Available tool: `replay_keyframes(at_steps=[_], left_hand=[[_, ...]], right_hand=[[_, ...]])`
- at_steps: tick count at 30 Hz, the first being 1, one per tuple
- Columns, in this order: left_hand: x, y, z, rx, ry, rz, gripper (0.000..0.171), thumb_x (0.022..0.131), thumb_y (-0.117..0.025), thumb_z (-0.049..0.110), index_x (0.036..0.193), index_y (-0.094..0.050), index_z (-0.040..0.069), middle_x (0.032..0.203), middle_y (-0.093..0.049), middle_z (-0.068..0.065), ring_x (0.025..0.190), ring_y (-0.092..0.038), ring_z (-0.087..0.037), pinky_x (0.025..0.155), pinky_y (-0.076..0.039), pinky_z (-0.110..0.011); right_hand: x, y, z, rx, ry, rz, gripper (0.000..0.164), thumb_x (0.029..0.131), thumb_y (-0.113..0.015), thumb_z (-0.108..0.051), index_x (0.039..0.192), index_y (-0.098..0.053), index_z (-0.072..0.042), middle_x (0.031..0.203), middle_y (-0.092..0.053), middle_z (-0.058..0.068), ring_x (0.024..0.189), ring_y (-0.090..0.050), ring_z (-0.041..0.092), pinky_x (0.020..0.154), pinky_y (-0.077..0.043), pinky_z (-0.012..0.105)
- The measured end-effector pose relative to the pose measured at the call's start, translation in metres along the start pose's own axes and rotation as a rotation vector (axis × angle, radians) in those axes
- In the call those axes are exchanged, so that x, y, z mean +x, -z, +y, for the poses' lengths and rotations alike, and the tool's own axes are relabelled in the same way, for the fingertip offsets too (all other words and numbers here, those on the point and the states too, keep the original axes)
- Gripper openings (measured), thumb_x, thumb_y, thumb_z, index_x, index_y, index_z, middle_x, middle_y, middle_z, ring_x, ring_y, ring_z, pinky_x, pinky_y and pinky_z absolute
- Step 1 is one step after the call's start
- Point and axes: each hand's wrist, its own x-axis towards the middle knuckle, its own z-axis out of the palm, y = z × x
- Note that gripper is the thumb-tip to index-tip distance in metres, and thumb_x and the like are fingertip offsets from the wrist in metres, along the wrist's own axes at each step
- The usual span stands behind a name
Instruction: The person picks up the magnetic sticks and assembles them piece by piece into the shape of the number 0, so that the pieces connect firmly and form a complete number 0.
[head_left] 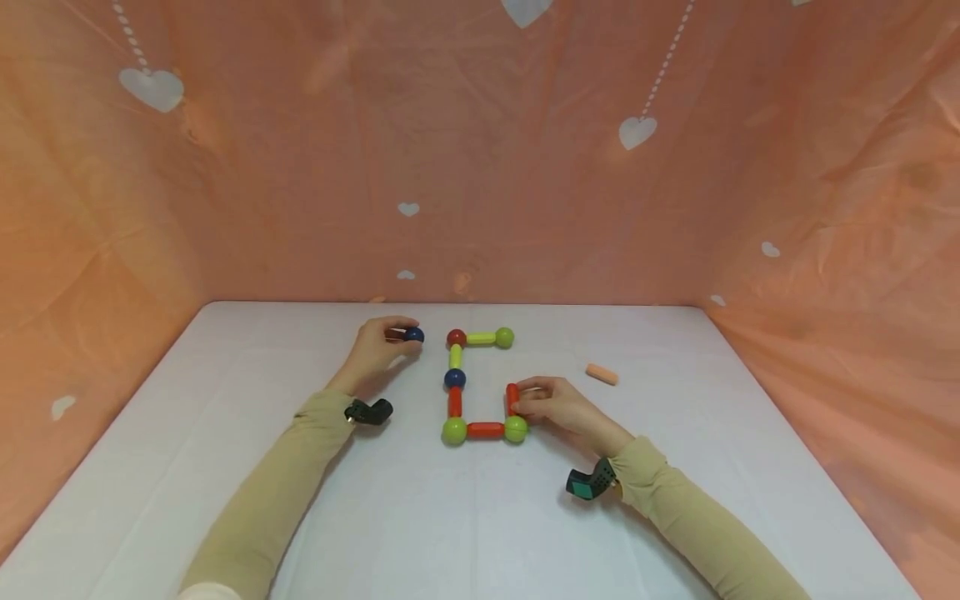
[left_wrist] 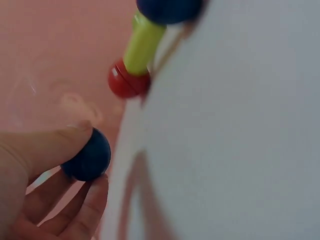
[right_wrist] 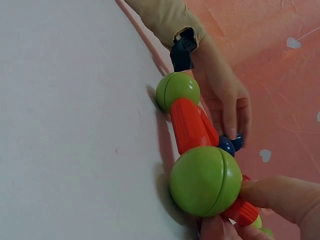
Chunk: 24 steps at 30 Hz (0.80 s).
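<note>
My left hand (head_left: 380,348) pinches a loose blue ball (head_left: 414,335) between thumb and fingers, left of a joined chain of balls and rods. In that chain a red ball (head_left: 456,337) links by a yellow-green rod (head_left: 481,338) to a green ball (head_left: 505,337). Below it come another yellow-green rod, a blue ball (head_left: 454,378), a red rod (head_left: 455,403) and a green ball (head_left: 454,431). A red rod (head_left: 485,430) runs right to a green ball (head_left: 515,429). My right hand (head_left: 558,406) pinches the upright-pointing red rod (head_left: 512,398) at that ball.
An orange rod (head_left: 602,374) lies alone to the right of the chain. The white table (head_left: 420,525) meets an orange cloth backdrop (head_left: 480,167) with white hearts along its back and sides. Each wrist carries a small black camera (head_left: 368,412).
</note>
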Motion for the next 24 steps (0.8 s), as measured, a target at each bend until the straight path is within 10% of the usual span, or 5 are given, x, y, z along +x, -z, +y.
replay_keyframes(at_steps=[14,24], left_hand=[[-0.006,-0.039,0.049,-0.142,-0.113,-0.168,0.034,0.085,-0.073,0.006,0.117,-0.062,-0.001,0.107,-0.066,-0.011,0.098,-0.064,-0.023,0.087,-0.052,-0.031],[-0.005,-0.071,0.065,-0.093,-0.044,-0.214,0.033,0.084,-0.075,0.012,0.114,-0.067,0.002,0.106,-0.066,-0.009,0.091,-0.066,-0.019,0.079,-0.055,-0.031]], right_hand=[[-0.001,-0.001,0.001,0.005,-0.006,0.024,0.046,0.089,-0.068,-0.011,0.129,-0.051,0.005,0.114,-0.062,0.015,0.093,-0.062,0.020,0.085,-0.053,0.032],[0.000,0.000,0.001,0.013,0.019,-0.004,0.048,0.090,-0.066,-0.011,0.130,-0.049,0.009,0.114,-0.061,0.017,0.093,-0.062,0.019,0.084,-0.053,0.032]])
